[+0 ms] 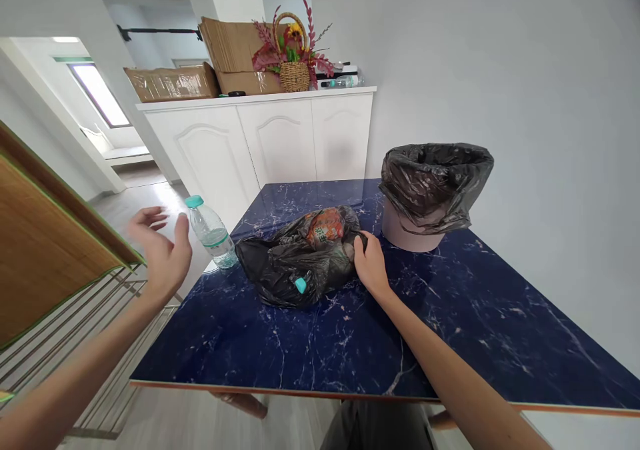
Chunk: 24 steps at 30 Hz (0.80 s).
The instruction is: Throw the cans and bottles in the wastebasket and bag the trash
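Observation:
A black plastic garbage bag [300,271] lies on its side on the dark blue marbled table. Orange wrapping [325,225] and a turquoise bottle cap [301,285] show at it; the rest of its contents is hidden. My right hand [371,261] grips the bag's right end, fingers curled into the black plastic. Slightly blurred, my left hand [163,250] hangs in the air past the table's left edge, thumb and fingers apart, holding nothing. Just right of it, a clear plastic bottle [212,233] with a turquoise cap stands near that edge, not touched.
On the table [350,357], a pinkish bin [407,227] lined with a black bag stands behind and right of my right hand. Farther back is a white cabinet [285,140] bearing cardboard boxes [173,83] and a flower basket [295,77]. A metal rack [75,330] stands at left.

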### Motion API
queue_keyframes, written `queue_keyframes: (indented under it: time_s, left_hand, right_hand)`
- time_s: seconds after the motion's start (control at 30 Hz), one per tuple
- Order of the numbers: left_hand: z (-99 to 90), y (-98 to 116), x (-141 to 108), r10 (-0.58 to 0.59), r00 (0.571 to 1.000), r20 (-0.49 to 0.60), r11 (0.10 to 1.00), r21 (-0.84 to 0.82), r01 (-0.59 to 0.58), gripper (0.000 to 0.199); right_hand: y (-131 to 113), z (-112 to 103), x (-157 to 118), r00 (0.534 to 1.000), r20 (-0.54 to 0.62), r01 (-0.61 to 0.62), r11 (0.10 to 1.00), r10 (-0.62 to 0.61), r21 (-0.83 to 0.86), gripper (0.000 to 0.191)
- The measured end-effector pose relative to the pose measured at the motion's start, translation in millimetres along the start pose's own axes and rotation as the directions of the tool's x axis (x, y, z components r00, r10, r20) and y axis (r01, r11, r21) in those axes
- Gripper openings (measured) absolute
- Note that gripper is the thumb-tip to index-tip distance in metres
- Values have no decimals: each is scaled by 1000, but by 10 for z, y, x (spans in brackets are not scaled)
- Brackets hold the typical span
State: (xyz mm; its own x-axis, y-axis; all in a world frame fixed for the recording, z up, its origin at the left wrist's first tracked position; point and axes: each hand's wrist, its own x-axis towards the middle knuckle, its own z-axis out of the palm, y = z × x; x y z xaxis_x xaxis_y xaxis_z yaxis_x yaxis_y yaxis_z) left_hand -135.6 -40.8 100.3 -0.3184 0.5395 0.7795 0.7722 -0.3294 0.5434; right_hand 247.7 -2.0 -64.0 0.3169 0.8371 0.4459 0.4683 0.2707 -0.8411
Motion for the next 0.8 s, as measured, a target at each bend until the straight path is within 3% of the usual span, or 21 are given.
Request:
queue_keyframes:
  time_s: [0.07, 0.13, 0.17, 0.23, 0.3, 0.33, 0.57, 0.73, 0.8]
  left_hand:
    - [-45, 154, -168, 27, 999, 38, 1000, -12, -27, 25]
    - [-42, 332, -384, 61, 968, 243, 998, -47, -51, 19]
    - [-20, 419, -502, 85, 927, 366, 996, -67, -64, 24]
    - [61, 569, -737, 142, 782, 607, 990, -92, -108, 27]
    - [175, 670, -947, 162, 651, 741, 986, -90, -143, 29]
    - [237, 703, -1036, 166, 617, 769, 983, -84, -160, 31]
    - [550, 823, -1328, 66, 581, 811, 987, 31, -155, 49]
    - [557, 904, -1339, 35, 575, 818, 990, 50, -132, 48]
    - [503, 928, -1334, 4, 612, 791, 993, 67, -93, 45]
  right_hand:
    - [7, -1, 0, 1000, 0, 2, 1000, -2, -4, 56]
    - [9, -7, 2, 1000, 1, 3, 1000, -3, -9, 56]
    - [9, -10, 3, 1000, 2, 2, 1000, -2, -12, 56]
    - [7, -15, 5, 1000, 3, -1, 1000, 1, -16, 57]
    - [6, -18, 7, 1000, 5, -6, 1000, 6, -17, 57]
    - [6, -19, 7, 1000, 6, -9, 1000, 9, -16, 57]
    - [1, -20, 15, 999, 25, -37, 999, 37, 5, 58]
    - [-24, -37, 16, 997, 67, -34, 999, 32, 21, 62]
    - [-33, -46, 14, 996, 86, -24, 999, 21, 28, 63]
